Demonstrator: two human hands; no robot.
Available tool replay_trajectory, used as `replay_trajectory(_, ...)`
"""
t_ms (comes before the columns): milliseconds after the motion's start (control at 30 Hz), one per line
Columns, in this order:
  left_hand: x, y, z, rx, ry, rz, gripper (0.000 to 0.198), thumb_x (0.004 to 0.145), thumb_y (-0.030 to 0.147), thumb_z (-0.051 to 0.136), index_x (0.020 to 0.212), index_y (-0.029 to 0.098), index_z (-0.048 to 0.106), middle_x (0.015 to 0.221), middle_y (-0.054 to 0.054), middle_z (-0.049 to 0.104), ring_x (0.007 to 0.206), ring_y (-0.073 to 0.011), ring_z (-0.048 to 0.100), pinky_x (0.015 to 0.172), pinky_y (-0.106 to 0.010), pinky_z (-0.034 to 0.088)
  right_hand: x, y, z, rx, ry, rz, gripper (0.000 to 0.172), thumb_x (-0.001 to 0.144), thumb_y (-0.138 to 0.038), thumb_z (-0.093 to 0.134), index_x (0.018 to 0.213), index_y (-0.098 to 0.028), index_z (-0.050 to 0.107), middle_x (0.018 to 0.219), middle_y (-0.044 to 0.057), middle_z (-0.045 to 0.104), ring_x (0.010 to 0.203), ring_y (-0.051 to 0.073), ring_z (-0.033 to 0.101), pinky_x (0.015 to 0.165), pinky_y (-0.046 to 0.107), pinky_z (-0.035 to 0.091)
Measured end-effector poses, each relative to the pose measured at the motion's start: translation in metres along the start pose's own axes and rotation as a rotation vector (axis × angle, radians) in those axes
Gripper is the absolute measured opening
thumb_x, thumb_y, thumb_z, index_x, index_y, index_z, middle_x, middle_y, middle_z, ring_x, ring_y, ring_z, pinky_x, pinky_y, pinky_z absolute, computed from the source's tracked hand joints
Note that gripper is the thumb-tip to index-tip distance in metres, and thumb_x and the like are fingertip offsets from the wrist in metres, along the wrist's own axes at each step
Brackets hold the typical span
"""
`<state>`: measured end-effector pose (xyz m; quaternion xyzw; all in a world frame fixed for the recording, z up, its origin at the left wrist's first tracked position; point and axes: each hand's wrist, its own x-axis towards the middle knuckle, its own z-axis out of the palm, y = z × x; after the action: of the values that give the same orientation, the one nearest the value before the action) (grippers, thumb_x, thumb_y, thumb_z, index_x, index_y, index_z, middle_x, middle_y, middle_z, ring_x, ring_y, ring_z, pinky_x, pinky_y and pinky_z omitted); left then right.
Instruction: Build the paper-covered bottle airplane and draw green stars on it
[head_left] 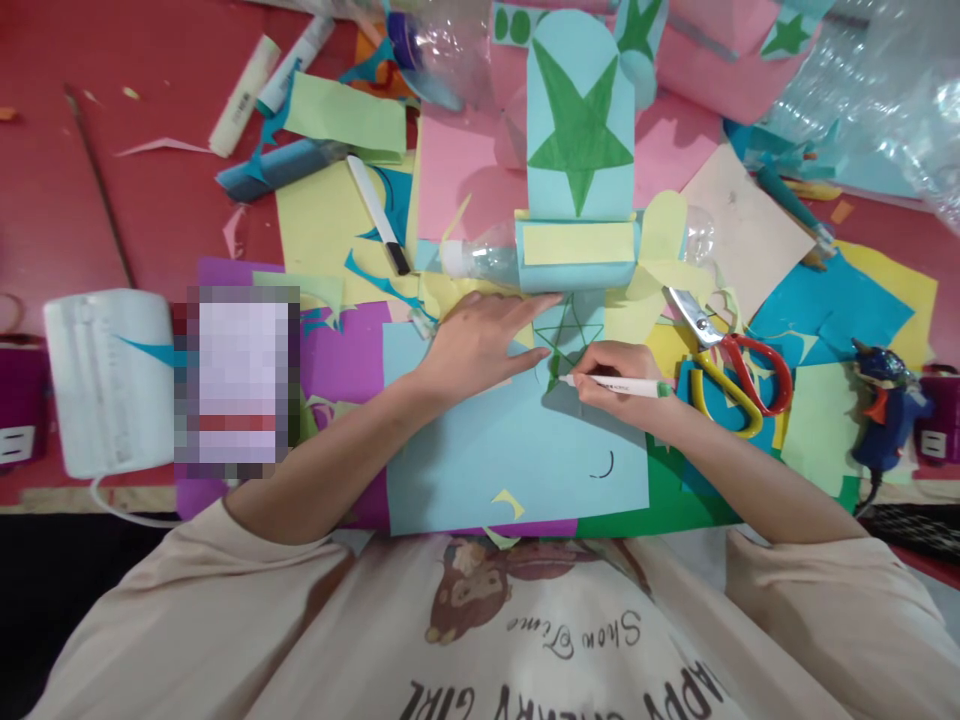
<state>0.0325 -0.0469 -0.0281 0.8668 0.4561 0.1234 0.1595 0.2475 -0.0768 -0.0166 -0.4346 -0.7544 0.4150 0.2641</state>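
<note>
A white marker with a green end (634, 386) is gripped in my right hand (611, 375). Its tip rests on a light-blue paper piece (589, 312) that carries a green star outline, with the lowest point partly coloured in. My left hand (484, 345) lies beside the outline, thumb and index finger spread on either side of the star's left part. Beneath is a larger light-blue sheet (517, 450) with a short dark curved line. Just beyond sits a plastic bottle (484, 255) wrapped in light-blue paper, and past its wrap is a rounded light-blue piece (544, 180) with a filled green star.
Scissors (739, 365) with red and yellow handles lie right of my hand. A blue glue gun (881, 415) is farther right. At left are a white box-shaped device (112, 380) and a blurred-out rectangular object (238, 375). Paper scraps and a black-tipped marker (375, 210) surround the bottle.
</note>
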Motion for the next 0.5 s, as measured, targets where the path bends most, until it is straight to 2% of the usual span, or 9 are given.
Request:
replay_trajectory(267, 0.0002, -0.0001, -0.0008, -0.002, -0.022, -0.015, 0.052, 0.087, 0.042, 0.056, 0.135, 0.021, 0.050, 0.092, -0.004, 0.068, 0.090, -0.0222, 0.063, 0.087, -0.035, 0.044, 0.0004, 0.0007, -0.0012, 0.007, -0.037, -0.061, 0.016, 0.076, -0.018, 0.056, 0.061, -0.018, 0.054, 0.056, -0.002, 0.056, 0.053, 0.009, 0.048, 0.052, 0.022, 0.035)
replay_trajectory(367, 0.0008, 0.0017, -0.0023, -0.007, -0.042, -0.025, 0.053, 0.087, 0.041, 0.056, 0.135, 0.021, 0.050, 0.093, -0.004, 0.068, 0.091, -0.0222, 0.063, 0.089, -0.035, 0.043, 0.0005, -0.0009, -0.0036, 0.144, -0.004, 0.034, 0.014, 0.079, -0.021, 0.057, 0.065, -0.018, 0.057, 0.057, -0.002, 0.058, 0.051, 0.008, 0.048, 0.048, 0.021, 0.034)
replay_trajectory(500, 0.0011, 0.0027, -0.0038, -0.007, -0.049, -0.032, 0.053, 0.086, 0.039, 0.058, 0.135, 0.020, 0.050, 0.092, -0.004, 0.068, 0.090, -0.0221, 0.063, 0.089, -0.035, 0.043, 0.0012, -0.0022, -0.0038, 0.297, 0.080, 0.146, 0.020, 0.084, -0.031, 0.058, 0.069, -0.018, 0.057, 0.060, -0.001, 0.060, 0.051, 0.008, 0.050, 0.046, 0.021, 0.037)
